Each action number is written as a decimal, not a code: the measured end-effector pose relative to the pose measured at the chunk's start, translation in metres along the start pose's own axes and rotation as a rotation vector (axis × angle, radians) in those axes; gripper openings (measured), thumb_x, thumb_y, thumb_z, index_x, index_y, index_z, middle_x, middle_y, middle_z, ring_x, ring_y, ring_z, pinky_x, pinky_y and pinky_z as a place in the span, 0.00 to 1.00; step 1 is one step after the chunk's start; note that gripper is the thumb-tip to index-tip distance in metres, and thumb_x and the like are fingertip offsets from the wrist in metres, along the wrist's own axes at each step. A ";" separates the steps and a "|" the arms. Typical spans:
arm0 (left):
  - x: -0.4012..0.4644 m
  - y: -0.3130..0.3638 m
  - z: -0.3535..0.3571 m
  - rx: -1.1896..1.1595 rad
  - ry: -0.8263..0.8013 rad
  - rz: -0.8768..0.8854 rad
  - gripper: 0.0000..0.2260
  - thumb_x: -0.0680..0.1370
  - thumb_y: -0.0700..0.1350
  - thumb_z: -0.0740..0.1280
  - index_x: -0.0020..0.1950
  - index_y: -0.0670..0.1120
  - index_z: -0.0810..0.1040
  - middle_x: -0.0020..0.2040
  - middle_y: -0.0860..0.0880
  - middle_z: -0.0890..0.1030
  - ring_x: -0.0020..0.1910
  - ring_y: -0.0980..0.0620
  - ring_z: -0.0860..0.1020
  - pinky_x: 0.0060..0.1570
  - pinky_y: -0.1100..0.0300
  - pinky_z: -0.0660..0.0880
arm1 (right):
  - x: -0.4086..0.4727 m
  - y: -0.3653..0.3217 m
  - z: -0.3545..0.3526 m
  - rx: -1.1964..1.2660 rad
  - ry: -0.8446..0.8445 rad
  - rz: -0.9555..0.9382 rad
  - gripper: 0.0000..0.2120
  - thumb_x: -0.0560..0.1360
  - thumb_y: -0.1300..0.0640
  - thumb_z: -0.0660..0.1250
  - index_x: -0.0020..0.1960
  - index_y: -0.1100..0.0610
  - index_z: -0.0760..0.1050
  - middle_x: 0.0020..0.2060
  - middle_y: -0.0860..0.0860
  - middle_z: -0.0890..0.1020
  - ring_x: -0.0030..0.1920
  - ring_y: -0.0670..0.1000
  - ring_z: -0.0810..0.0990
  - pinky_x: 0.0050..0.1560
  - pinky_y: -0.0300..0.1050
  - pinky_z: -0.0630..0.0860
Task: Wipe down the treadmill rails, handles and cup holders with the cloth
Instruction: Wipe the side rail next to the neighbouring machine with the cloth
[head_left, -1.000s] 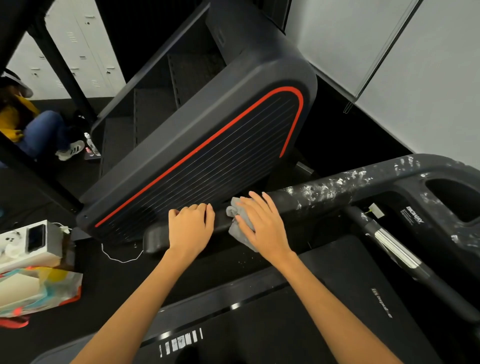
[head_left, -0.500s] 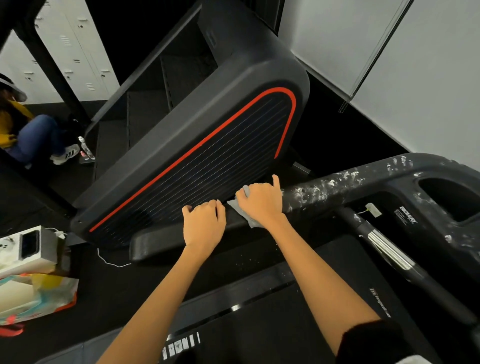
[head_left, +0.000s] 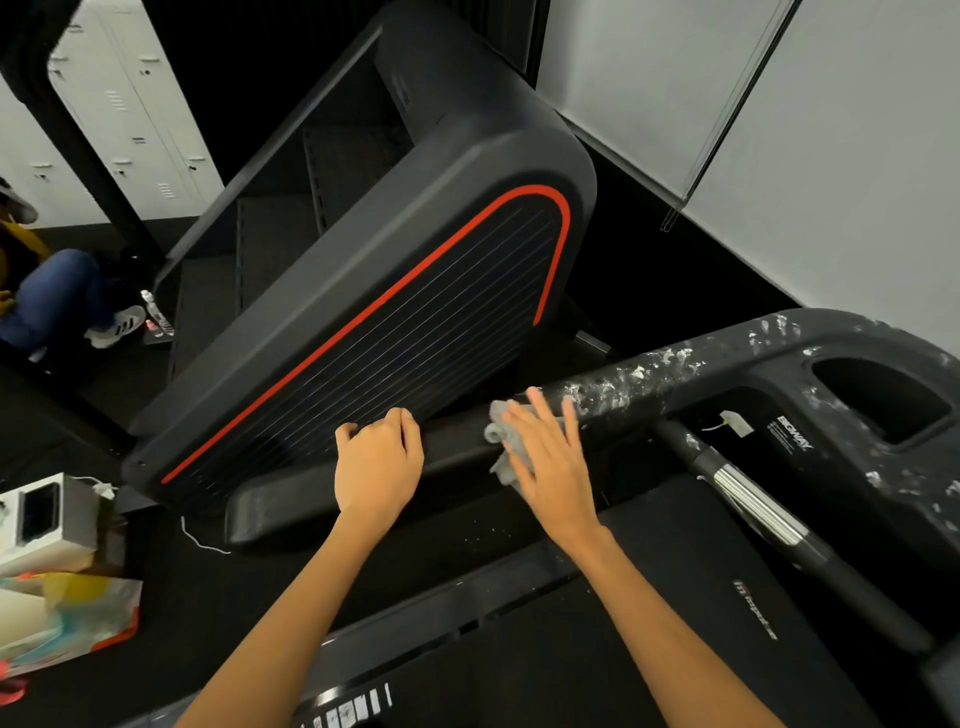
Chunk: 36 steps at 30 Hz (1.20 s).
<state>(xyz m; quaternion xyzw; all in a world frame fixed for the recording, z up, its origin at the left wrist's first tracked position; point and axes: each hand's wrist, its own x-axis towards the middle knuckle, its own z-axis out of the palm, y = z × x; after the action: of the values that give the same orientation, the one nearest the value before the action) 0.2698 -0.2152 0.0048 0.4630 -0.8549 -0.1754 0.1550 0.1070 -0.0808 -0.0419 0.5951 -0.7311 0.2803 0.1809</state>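
A black treadmill rail (head_left: 291, 499) runs from lower left up to the right, where it is spattered with white foam (head_left: 639, 379). My left hand (head_left: 376, 465) grips the rail's clean stretch, fingers curled over its top. My right hand (head_left: 545, 457) lies flat with fingers spread, pressing a crumpled grey cloth (head_left: 501, 428) against the rail just left of the foam. A cup holder recess (head_left: 878, 395) opens in the console at far right, its rim also speckled white. A chrome-banded handle bar (head_left: 753, 504) slants below it.
A neighbouring machine's black panel with a red stripe (head_left: 374, 312) stands right behind the rail. The treadmill deck (head_left: 675, 597) lies below my arms. A white box (head_left: 41, 519) and a colourful bag (head_left: 62, 618) sit on the floor at left. A seated person (head_left: 47, 296) is at far left.
My right hand went from a closed grip on the cloth to a flat, spread palm and slid slightly down the rail. My left hand stayed gripping the rail.
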 end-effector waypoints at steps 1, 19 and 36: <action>0.000 0.001 0.000 -0.001 0.002 -0.002 0.15 0.83 0.47 0.50 0.51 0.46 0.76 0.27 0.52 0.74 0.30 0.55 0.75 0.67 0.49 0.62 | -0.004 0.005 -0.002 -0.011 0.014 0.057 0.20 0.78 0.58 0.62 0.69 0.61 0.69 0.67 0.54 0.75 0.74 0.56 0.64 0.74 0.63 0.56; 0.008 0.006 0.013 0.156 -0.046 0.047 0.17 0.82 0.48 0.52 0.40 0.47 0.76 0.33 0.52 0.77 0.33 0.51 0.76 0.61 0.45 0.66 | 0.065 0.036 0.003 -0.060 -0.146 0.455 0.15 0.78 0.52 0.57 0.39 0.57 0.77 0.34 0.49 0.79 0.45 0.51 0.80 0.73 0.52 0.62; 0.020 0.008 0.014 0.139 -0.136 0.049 0.21 0.82 0.51 0.51 0.35 0.48 0.76 0.24 0.54 0.73 0.26 0.56 0.73 0.67 0.44 0.62 | 0.057 0.033 -0.007 0.037 -0.170 -0.039 0.12 0.79 0.51 0.61 0.46 0.57 0.79 0.42 0.49 0.82 0.47 0.49 0.79 0.66 0.47 0.67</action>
<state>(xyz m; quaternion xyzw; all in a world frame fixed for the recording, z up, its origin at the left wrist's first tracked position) 0.2475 -0.2263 -0.0024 0.4384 -0.8847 -0.1430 0.0685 0.0619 -0.1158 -0.0087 0.6342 -0.7268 0.2385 0.1127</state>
